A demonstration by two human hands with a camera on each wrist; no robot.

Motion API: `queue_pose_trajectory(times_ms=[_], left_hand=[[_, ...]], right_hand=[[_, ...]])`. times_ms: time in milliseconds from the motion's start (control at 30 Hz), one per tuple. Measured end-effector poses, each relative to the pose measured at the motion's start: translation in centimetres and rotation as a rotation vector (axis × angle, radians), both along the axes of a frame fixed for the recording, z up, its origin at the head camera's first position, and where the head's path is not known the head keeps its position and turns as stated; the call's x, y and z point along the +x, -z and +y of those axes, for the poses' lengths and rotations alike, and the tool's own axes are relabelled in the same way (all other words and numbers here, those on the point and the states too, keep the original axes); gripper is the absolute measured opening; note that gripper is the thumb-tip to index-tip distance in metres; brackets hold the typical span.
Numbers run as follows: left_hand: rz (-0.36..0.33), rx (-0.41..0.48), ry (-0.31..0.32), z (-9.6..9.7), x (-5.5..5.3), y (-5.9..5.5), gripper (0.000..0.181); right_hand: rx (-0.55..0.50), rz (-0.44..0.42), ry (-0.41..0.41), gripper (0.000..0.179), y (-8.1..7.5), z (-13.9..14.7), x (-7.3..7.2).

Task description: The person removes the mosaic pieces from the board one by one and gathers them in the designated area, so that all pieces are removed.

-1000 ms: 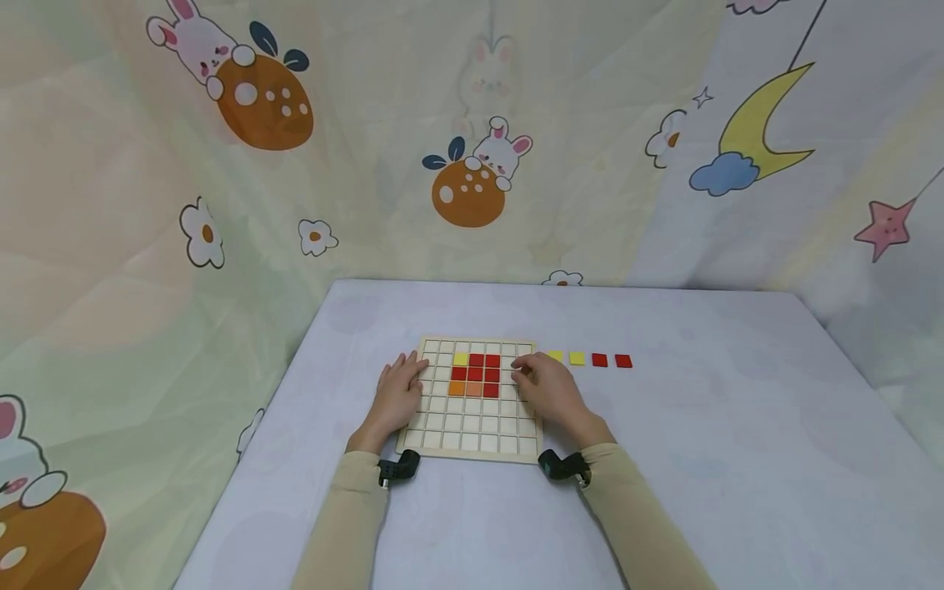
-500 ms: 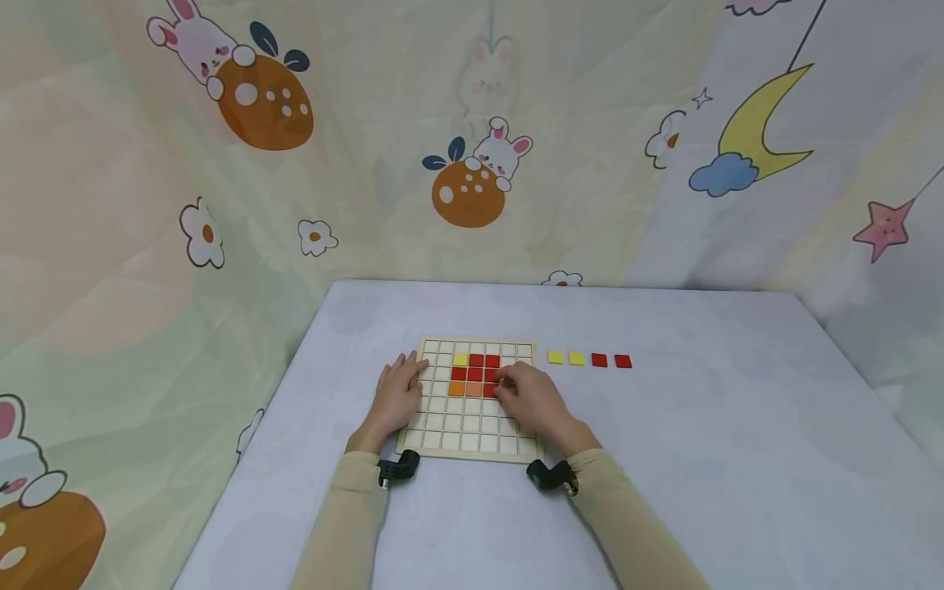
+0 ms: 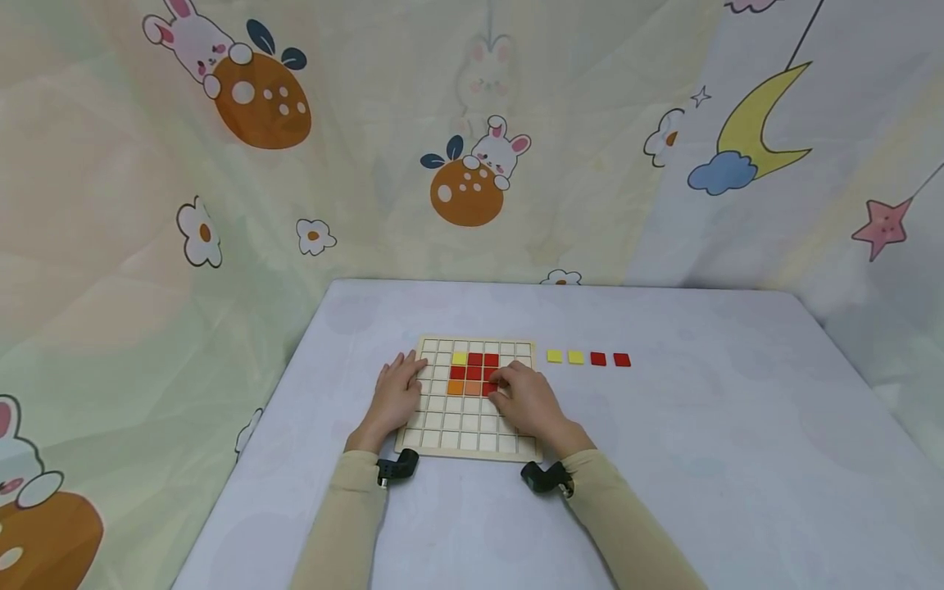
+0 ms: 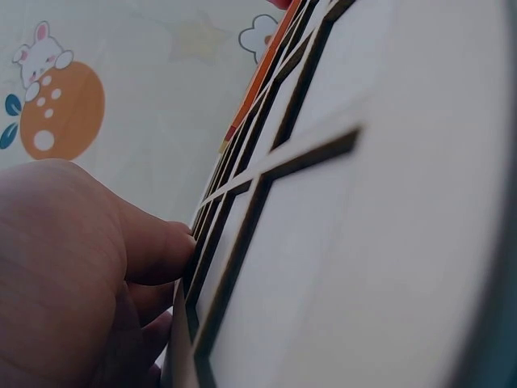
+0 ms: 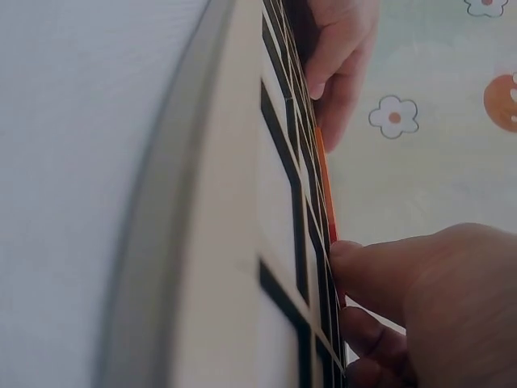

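A pale wooden grid board (image 3: pixel 467 452) lies on the table. On it, red tiles (image 3: pixel 475 359), a yellow tile (image 3: pixel 460 358), an orange tile (image 3: pixel 456 387) and a lighter orange tile (image 3: pixel 473 388) form a block of adjoining squares. My left hand (image 3: pixel 397 392) rests along the board's left edge, fingers extended and thumb (image 4: pixel 166 250) against the rim. My right hand (image 3: pixel 527 399) reaches over the right side, its thumb and index finger at either side of the red tile (image 3: pixel 487 390) at the block's lower right corner, pinching it. The right fingers partly cover that tile.
To the right of the board, two yellow tiles (image 3: pixel 575 357) and two red tiles (image 3: pixel 622 360) lie in a row on the pale tablecloth (image 3: pixel 737 426). Behind the table hangs a printed cloth (image 3: pixel 590 188). Each wrist carries a small black camera (image 3: pixel 546 478).
My right hand has moved left from the board's right edge to the corner red tile, uncovering a yellow tile in the row. The left hand stays in place.
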State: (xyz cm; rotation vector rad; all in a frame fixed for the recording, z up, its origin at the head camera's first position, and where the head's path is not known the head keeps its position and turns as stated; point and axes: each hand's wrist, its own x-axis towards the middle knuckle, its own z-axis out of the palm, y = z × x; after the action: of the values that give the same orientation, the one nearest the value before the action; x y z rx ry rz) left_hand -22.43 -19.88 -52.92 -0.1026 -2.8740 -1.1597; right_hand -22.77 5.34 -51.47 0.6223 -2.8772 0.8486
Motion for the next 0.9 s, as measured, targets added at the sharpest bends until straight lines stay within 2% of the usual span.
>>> queue_pose_trajectory(times_ms=[333, 633, 900], left_hand=[[0.004, 0.007, 0.004, -0.04, -0.03, 0.04, 0.043], [0.013, 0.006, -0.004, -0.07, -0.04, 0.13, 0.043], [-0.006, -0.004, -0.001, 0.00, -0.11, 0.06, 0.043]], right_hand=[[0.015, -0.011, 0.021, 0.025, -0.02, -0.10, 0.07], [-0.055, -0.019, 0.012, 0.022, 0.04, -0.18, 0.07], [-0.046, -0.025, 0.007, 0.026, -0.08, -0.29, 0.15]])
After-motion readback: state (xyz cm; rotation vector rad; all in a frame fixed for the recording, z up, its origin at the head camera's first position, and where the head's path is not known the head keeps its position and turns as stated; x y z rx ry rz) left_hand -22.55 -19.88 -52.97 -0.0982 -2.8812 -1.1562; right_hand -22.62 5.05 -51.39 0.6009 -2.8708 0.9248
